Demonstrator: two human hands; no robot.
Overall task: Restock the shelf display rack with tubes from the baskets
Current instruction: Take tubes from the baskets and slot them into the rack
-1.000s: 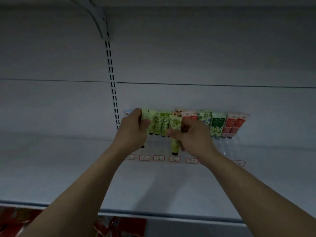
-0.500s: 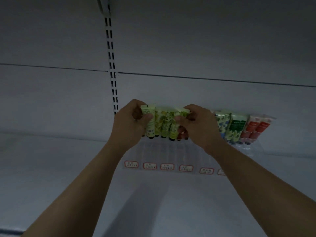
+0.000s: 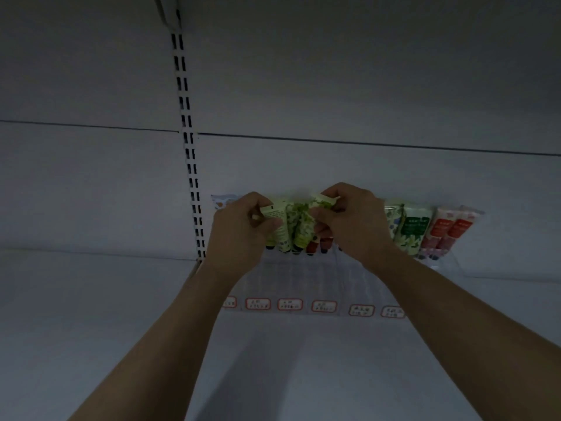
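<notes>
Reaching to the back of the white shelf [image 3: 91,314], we pinched a pale green tube [image 3: 277,223] between the thumb and fingers of our left hand [image 3: 238,232], its cap end down in the clear display rack [image 3: 303,278]. Our right hand [image 3: 352,220] gripped the top of a leafy green tube [image 3: 323,202] just beside it, among other green tubes at the rack's left half. Both hands covered much of that row, so we could not tell which slots the two tubes sat in. A pale blue tube [image 3: 223,202] peeked out left of our left hand. To the right stood dark green tubes [image 3: 414,229] and red tubes [image 3: 449,230]. Red-bordered price labels [image 3: 290,304] lined the rack's front edge, and a slotted upright [image 3: 189,153] ran up the back wall near the rack's left end.
</notes>
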